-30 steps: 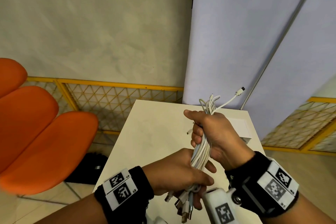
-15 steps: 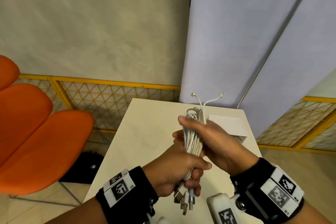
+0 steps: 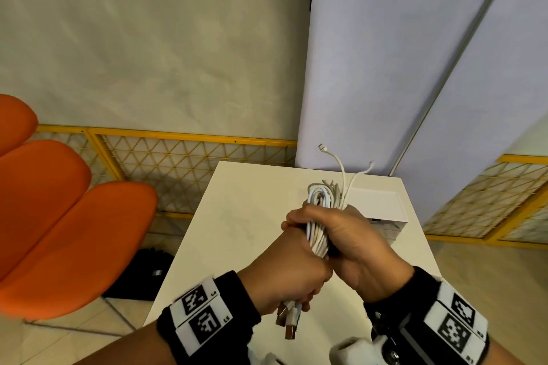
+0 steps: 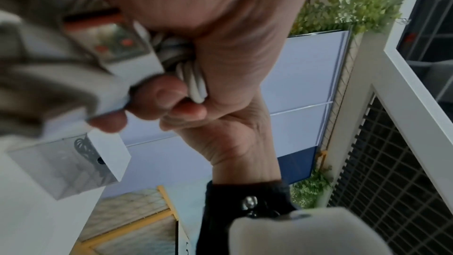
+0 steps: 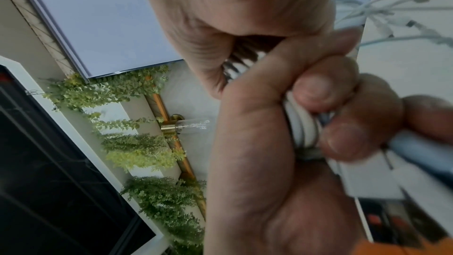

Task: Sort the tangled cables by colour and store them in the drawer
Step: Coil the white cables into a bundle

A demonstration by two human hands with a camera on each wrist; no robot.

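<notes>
A bundle of white cables (image 3: 318,231) stands upright above the white table (image 3: 237,216). My right hand (image 3: 341,234) grips its upper half, fingers curled round it. My left hand (image 3: 292,272) grips the lower half just below, and USB plugs (image 3: 289,320) hang out under it. Loops and thin loose ends (image 3: 341,169) stick up above the right hand. In the left wrist view the white strands (image 4: 193,82) show between curled fingers; in the right wrist view the cables (image 5: 302,129) pass under my fingertips. A small white drawer unit (image 3: 382,216) sits behind the hands, its drawers mostly hidden.
Orange chairs (image 3: 59,216) stand to the left of the table, with a black bag (image 3: 142,272) on the floor beneath. A yellow mesh fence (image 3: 189,163) and pale blue panels (image 3: 385,68) back the table.
Both hands have closed in on the bundle and drawn it lower and nearer. The left hand has slid up against the right, and the bundle is squeezed tighter.
</notes>
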